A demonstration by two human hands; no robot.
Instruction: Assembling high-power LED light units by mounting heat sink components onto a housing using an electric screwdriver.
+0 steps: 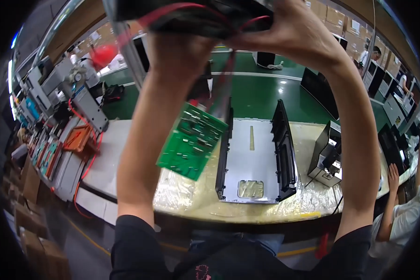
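Note:
Both my arms are raised, and at the top edge I hold up a dark black part [196, 21] with red wires, cut off by the frame. Its kind I cannot make out. My right hand [289, 35] grips its right side, thumb toward the middle. My left hand [184, 49] is at its lower left, blurred, with its fingers hidden behind or under it. A green circuit board [191, 142] dangles tilted below on wires, between my forearms. Underneath, on the bench, stands a housing [252, 163] with a white base, black side walls and a rectangular cutout at its near end.
A pale covered workbench [186, 200] runs across, with a green conveyor surface [261, 93] beyond. At right sits a black metal-sided unit [326, 156] with a cable. Machinery [81, 98], an orange bin [79, 140] and a red hose fill the left. A co-worker's hand [393, 175] rests at far right.

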